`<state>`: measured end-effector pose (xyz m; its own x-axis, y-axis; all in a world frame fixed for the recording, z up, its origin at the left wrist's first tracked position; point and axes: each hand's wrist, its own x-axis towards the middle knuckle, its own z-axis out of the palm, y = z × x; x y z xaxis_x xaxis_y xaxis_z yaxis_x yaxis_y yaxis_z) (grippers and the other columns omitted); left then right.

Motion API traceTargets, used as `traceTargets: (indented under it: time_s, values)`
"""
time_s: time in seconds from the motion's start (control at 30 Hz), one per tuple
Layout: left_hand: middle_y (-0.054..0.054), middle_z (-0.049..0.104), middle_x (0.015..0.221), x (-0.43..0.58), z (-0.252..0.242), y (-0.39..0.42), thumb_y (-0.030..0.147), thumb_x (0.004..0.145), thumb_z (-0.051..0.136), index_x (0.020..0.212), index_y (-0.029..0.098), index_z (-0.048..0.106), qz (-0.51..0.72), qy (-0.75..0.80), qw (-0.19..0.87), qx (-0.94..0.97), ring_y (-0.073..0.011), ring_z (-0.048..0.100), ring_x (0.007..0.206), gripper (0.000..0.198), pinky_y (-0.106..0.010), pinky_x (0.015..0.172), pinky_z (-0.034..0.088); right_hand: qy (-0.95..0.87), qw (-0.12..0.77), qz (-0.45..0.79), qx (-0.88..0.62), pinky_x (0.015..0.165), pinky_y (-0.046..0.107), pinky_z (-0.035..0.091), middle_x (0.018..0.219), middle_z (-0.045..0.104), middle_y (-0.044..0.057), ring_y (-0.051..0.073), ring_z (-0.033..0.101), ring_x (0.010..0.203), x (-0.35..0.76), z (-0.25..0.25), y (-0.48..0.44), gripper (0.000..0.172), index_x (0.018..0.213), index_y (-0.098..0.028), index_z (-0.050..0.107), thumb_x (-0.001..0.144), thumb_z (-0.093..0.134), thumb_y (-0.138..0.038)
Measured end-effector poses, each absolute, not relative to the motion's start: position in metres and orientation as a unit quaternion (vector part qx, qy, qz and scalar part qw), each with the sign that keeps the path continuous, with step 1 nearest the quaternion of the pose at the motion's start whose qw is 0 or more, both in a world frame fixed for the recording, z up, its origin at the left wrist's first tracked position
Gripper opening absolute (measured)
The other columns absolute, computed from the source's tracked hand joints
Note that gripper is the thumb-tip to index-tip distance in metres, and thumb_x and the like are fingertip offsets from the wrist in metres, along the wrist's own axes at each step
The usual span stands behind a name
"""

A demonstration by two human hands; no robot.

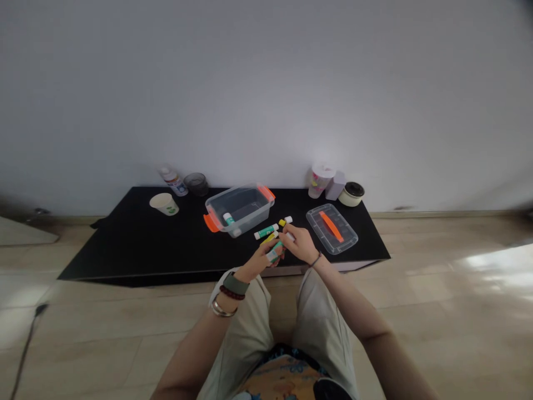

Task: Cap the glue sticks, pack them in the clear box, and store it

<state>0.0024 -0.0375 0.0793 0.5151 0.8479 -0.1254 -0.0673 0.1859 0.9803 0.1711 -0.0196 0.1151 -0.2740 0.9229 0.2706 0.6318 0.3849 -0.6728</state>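
A slim cylindrical stick with a green-and-white barrel [275, 251] is held low at the near edge of the black-topped table [166, 253], between the two hands. Its barrel is gripped by the left hand [260, 260], with the fingers curled closely round it. A white cap-like end piece [290, 236] is pinched by the right hand [303, 245], its fingers drawn together with little gap; whether that piece is seated on the barrel or parted from it cannot be told (much of it is covered).

Just beyond the left hand, a slender yellow-and-white stick [270, 238] is seen; contact with the hand cannot be made out. Beyond that, a loose green-and-white stick [266, 231] is laid on the table. An open clear plastic box with orange clips [257, 221] is placed to the left, and its clear flat lid with an orange handle [332, 226] is set to the right.

Handling, as judged: the barrel is best kept still in the left hand, with force applied by the right along the stick's own axis. Sideways bending should be avoided, as the smooth barrel could be slipped. Both wrists are better kept clear of the loose sticks, which could easily be rolled.
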Motion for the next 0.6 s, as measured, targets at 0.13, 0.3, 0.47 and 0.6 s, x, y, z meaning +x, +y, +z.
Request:
traceTargets:
  time_s: [0.13, 0.3, 0.47, 0.6]
  values:
    - [0.001, 0.054, 0.072, 0.003, 0.085, -0.043, 0.065, 0.074, 0.074, 0.106, 0.015, 0.065, 0.358, 0.311, 0.751, 0.459, -0.006, 0.044, 0.055, 0.06, -0.02, 0.05, 0.035, -0.786, 0.335, 0.232, -0.466, 0.057, 0.022, 0.032, 0.057, 0.051, -0.002, 0.012, 0.046, 0.053, 0.17, 0.126, -0.019, 0.025, 0.072, -0.021, 0.054, 0.092, 0.046, -0.036]
    - [-0.001, 0.055, 0.074, 0.0, 0.085, -0.041, 0.065, 0.076, 0.071, 0.096, 0.014, 0.064, 0.325, 0.323, 0.756, 0.468, -0.0064, 0.046, 0.055, 0.056, -0.02, 0.049, 0.034, -0.796, 0.308, 0.246, -0.459, 0.058, 0.022, 0.031, 0.059, 0.051, -0.002, 0.012, 0.045, 0.053, 0.17, 0.125, -0.017, 0.023, 0.074, -0.021, 0.054, 0.091, 0.045, -0.033]
    - [0.0, 0.057, 0.073, 0.003, 0.079, -0.035, 0.064, 0.085, 0.06, 0.095, 0.015, 0.062, 0.326, 0.394, 0.619, 0.596, -0.0077, 0.044, 0.053, 0.05, -0.023, 0.051, 0.037, -0.746, 0.299, 0.211, -0.556, 0.058, 0.025, 0.026, 0.059, 0.051, -0.001, 0.013, 0.047, 0.053, 0.166, 0.11, -0.014, 0.022, 0.075, -0.022, 0.054, 0.092, 0.043, -0.03]
    - [-0.002, 0.061, 0.078, 0.007, 0.08, -0.031, 0.057, 0.088, 0.058, 0.096, 0.016, 0.063, 0.352, 0.439, 0.522, 0.641, -0.0131, 0.054, 0.069, 0.042, -0.026, 0.064, 0.045, -0.706, 0.331, 0.256, -0.572, 0.058, 0.024, 0.028, 0.064, 0.053, -0.002, 0.015, 0.052, 0.058, 0.168, 0.106, -0.013, 0.026, 0.083, -0.023, 0.052, 0.096, 0.042, -0.043]
